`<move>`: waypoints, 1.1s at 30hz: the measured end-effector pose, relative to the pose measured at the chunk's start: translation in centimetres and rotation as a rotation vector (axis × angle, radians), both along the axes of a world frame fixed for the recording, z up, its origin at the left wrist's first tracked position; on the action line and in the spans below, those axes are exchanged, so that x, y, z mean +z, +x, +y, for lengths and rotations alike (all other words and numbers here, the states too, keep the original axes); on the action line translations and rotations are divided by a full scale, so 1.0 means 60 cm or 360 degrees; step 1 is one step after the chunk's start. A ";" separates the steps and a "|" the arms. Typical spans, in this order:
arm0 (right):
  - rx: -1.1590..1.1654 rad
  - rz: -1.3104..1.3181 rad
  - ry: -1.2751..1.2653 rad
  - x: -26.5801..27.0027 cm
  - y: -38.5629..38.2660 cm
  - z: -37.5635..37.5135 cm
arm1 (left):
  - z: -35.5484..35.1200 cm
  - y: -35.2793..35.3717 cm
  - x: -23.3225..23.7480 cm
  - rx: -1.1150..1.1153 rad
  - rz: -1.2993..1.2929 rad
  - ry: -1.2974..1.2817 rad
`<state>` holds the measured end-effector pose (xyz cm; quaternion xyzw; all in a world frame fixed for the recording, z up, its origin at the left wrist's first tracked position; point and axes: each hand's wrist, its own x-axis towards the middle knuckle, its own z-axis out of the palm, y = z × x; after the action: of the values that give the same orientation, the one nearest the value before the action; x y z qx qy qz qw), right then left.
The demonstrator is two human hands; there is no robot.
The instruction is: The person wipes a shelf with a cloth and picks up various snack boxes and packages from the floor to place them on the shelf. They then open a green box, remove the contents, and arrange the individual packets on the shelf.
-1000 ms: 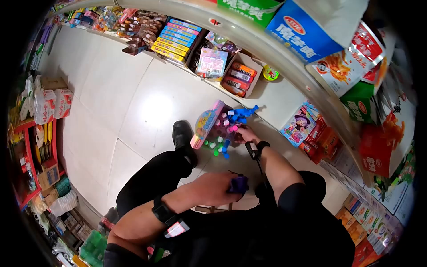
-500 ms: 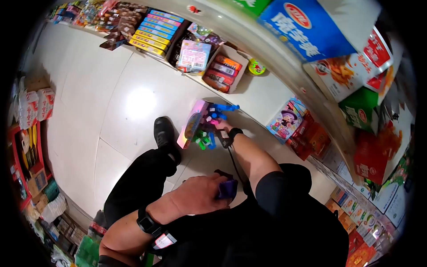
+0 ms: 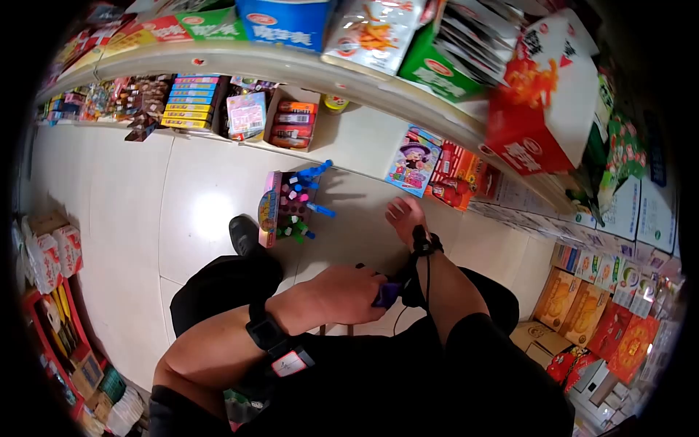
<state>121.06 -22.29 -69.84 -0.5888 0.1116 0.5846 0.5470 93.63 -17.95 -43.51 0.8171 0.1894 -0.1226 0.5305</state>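
Observation:
My left hand (image 3: 338, 293) is closed round a dark purple object (image 3: 388, 294), mostly hidden by the fingers, held low in front of my body. My right hand (image 3: 405, 220) is over the floor near the shelf's front, fingers apart and slightly curled, with nothing visible in it. To its left, a pink display box (image 3: 269, 210) stands on the floor. Several blue, pink and green plastic stick-like items (image 3: 312, 173) poke out of its open side. A colourful box with a cartoon witch (image 3: 415, 160) on the low shelf is nearest to my right fingers.
A low shelf carries stacked yellow and blue boxes (image 3: 191, 102) and a carton of orange and red packs (image 3: 293, 120). Above it, an upper shelf edge (image 3: 255, 67) juts out under snack packs. Cartons (image 3: 571, 298) stand at the right, a red rack (image 3: 54, 335) at the left.
My right hand has left the pink box's items and moved right, towards the shelf. My left hand still holds the purple object. The view has turned, showing more of the upper shelf.

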 end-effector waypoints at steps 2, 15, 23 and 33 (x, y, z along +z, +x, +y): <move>-0.0112 -0.0107 -0.0101 0.064 -0.001 0.026 | -0.011 0.018 -0.002 -0.0133 0.0072 0.0002; 0.0617 0.0093 -0.0192 0.035 -0.056 -0.228 | -0.080 0.021 -0.015 -0.0345 0.0134 0.0006; 0.0267 -0.0322 -0.0385 0.048 0.015 -0.175 | -0.108 0.029 -0.017 -0.0402 0.0140 0.0111; 0.0331 -0.0737 -0.0255 0.167 0.200 -0.064 | -0.127 0.027 -0.014 -0.0453 0.0170 0.0143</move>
<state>133.06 -26.11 -59.83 -0.7565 -0.0317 0.4767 0.4467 95.28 -25.59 -44.32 0.8509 0.1049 -0.2311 0.4599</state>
